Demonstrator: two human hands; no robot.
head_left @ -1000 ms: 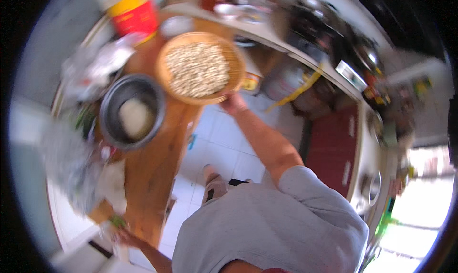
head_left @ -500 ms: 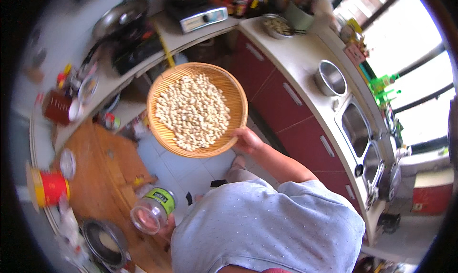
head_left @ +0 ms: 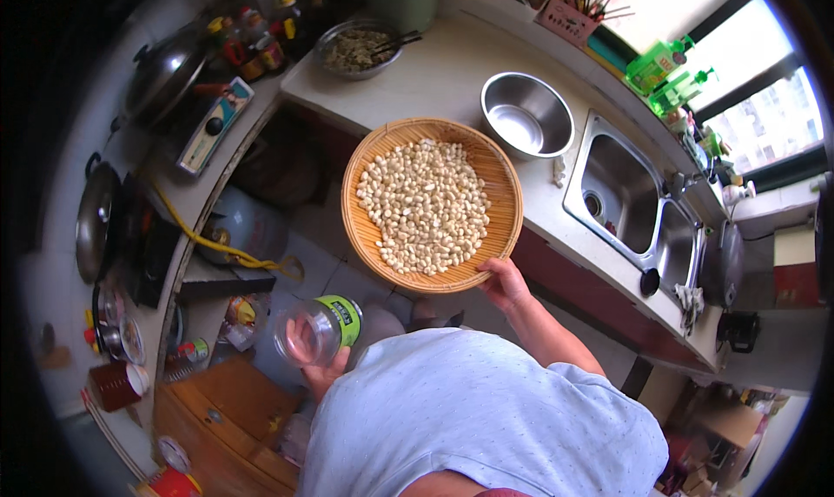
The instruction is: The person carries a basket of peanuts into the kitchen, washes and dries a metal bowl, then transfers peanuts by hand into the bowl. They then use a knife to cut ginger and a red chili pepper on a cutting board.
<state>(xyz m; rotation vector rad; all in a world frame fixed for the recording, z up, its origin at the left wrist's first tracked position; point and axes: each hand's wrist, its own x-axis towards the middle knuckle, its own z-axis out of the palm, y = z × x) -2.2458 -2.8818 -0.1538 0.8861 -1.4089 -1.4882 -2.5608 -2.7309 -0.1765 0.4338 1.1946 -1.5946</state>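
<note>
My right hand (head_left: 506, 286) grips the near right rim of a round woven bamboo basket (head_left: 498, 197). A layer of pale, shelled kernels (head_left: 426, 206), like peanuts or beans, covers much of its bottom. The basket is held up in front of the counter, its far right rim close to a steel bowl (head_left: 526, 115) in the picture. Lower and to the left, my left hand (head_left: 323, 375) is closed round a clear plastic jar (head_left: 347, 320) with a green label. The jar lies tilted on its side, and fingers show through its wall. No contents are visible in it.
A double steel sink (head_left: 621, 188) is set in the counter at right. A bowl of dark food (head_left: 360, 49) stands farther back. At left are a portable stove (head_left: 215, 125), a gas cylinder (head_left: 243, 223) with a yellow hose, and a wooden table (head_left: 234, 410) below.
The view has turned right, toward the counter and sink. Both hands have come along, and the basket is now nearer the steel bowl. Each hand keeps its hold.
</note>
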